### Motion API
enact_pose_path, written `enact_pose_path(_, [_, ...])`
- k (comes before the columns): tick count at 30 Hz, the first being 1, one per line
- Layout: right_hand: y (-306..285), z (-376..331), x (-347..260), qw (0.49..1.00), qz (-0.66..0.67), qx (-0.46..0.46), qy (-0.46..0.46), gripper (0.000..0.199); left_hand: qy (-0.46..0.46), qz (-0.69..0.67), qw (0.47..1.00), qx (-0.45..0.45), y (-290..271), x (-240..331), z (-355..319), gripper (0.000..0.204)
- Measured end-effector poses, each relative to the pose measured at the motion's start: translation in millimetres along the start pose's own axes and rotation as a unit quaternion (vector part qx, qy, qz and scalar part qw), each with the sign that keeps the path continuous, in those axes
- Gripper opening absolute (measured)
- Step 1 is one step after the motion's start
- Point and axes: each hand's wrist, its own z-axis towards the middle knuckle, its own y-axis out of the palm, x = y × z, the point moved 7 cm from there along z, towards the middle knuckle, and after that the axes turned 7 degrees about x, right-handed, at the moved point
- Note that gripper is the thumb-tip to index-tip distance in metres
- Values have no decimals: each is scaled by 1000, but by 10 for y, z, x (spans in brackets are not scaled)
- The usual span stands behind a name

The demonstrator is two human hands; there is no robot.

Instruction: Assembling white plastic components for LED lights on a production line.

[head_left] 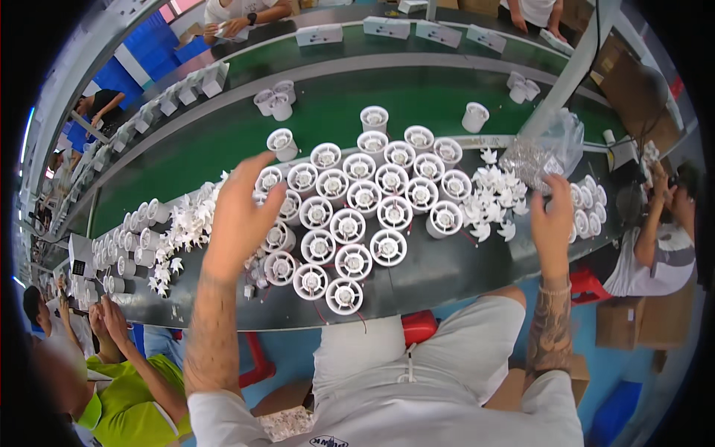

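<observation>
Many white round fan housings (348, 226), each with a spoked ring and a motor in its middle, stand grouped on the dark worktable before me. My left hand (244, 212) is over the group's left side, thumb and index finger spread. One white housing (269, 179) shows between those fingertips; I see no grip on it. On the right, a heap of white fan blades (495, 190) lies beside the housings. My right hand (550, 220) is at that heap's right edge with fingers apart, just below a clear plastic bag (547, 153) of small parts.
A green conveyor belt (201, 164) runs beyond the table, carrying a few housings (280, 106). More fan blades (195, 220) lie at left. White boxes (387, 28) line the far side. A person in a bright green shirt (138, 395) sits at left; another person (659, 253) sits at right.
</observation>
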Motion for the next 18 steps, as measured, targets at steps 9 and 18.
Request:
enact_pose_path(9, [1940, 873, -60, 957, 156, -243, -31, 47, -76, 180, 961, -194, 926, -1263, 982, 48])
enact_pose_path(18, [1948, 962, -273, 904, 115, -404, -78, 45, -58, 32, 963, -262, 765, -955, 767, 39])
